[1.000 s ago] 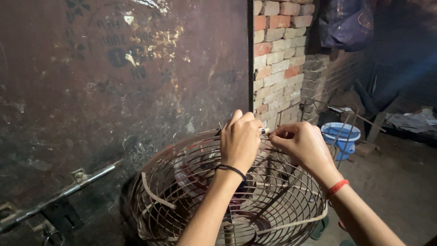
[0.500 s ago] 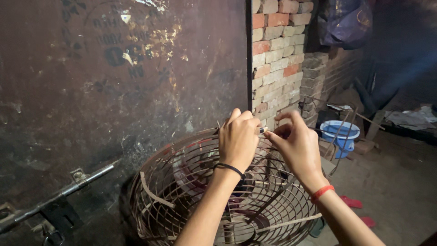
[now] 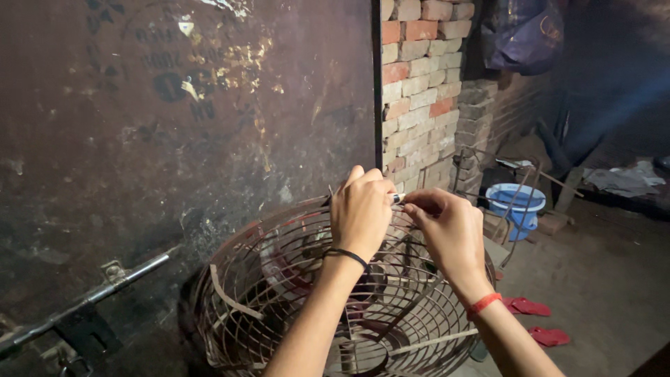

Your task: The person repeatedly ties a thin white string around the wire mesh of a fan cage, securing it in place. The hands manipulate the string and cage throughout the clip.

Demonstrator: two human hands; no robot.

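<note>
Both hands work at the top rim of a round wire fan guard [image 3: 279, 300], a domed cage of thin rusty metal rods that stands low in front of a dark, stained metal door [image 3: 174, 126]. The left hand [image 3: 361, 213] is curled over the upper edge of the guard, its fingers [image 3: 363, 178] clenched around the rim wires, with a thin black band around the wrist. The right hand [image 3: 450, 230] sits just beside it, fingertips pinched together on a small pale object [image 3: 398, 198] that shows between the two hands; what that object is cannot be told, as it is too small. The right wrist carries a red band. The two hands almost touch at the fingertips, right above the guard's rim.

Through the wires, part of the fan's hub and some reddish parts show dimly inside the cage. A metal bar [image 3: 91, 297] is fixed across the lower left of the door. To the right of the door rises a brick wall [image 3: 419, 91] of mixed red and grey bricks, with a dark bag [image 3: 523, 35] hanging near its top. Farther right, on the dirt floor [image 3: 614, 279], stands a blue bucket [image 3: 520, 206], and a pair of red sandals [image 3: 537, 318] lies near the right forearm
</note>
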